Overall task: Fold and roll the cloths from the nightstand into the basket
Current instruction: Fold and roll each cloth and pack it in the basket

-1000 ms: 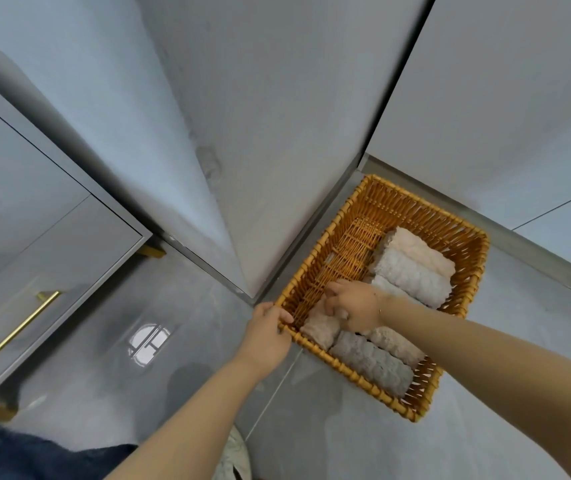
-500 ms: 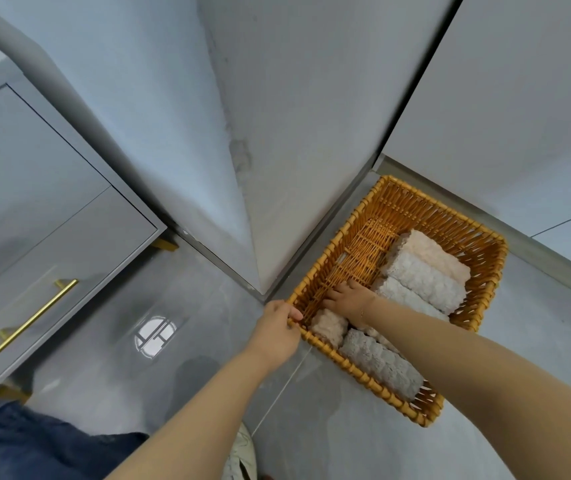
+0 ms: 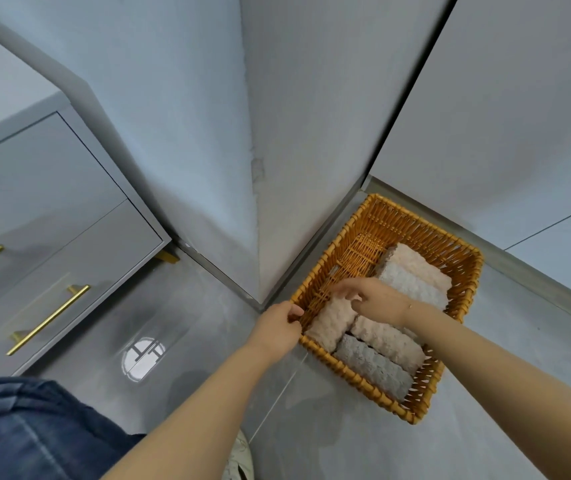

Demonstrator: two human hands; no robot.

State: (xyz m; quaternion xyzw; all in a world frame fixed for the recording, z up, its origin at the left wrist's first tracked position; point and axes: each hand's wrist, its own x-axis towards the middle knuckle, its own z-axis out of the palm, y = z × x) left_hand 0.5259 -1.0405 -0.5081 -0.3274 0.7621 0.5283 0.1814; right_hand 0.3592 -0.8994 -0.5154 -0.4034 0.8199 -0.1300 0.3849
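An orange wicker basket (image 3: 450, 244) stands on the grey floor in the wall corner. Several rolled cloths lie inside: a beige roll (image 3: 329, 322) at the near left corner, a pink-beige roll (image 3: 389, 342), a grey roll (image 3: 374, 370), and at the far side a white roll (image 3: 412, 284) and a beige roll (image 3: 419, 263). My left hand (image 3: 278, 327) grips the basket's near left rim. My right hand (image 3: 370, 296) hovers over the top end of the beige corner roll, fingers loosely spread; whether it touches the roll I cannot tell.
A grey nightstand (image 3: 34, 237) with gold bar handles (image 3: 48, 318) stands at the left. Grey walls meet in a corner behind the basket. My denim-clad leg (image 3: 27, 431) fills the lower left. The floor is glossy grey tile.
The beige corner roll now lies uncovered in the basket; my right hand has lifted off it and moved slightly back. My left hand keeps its grip on the rim.
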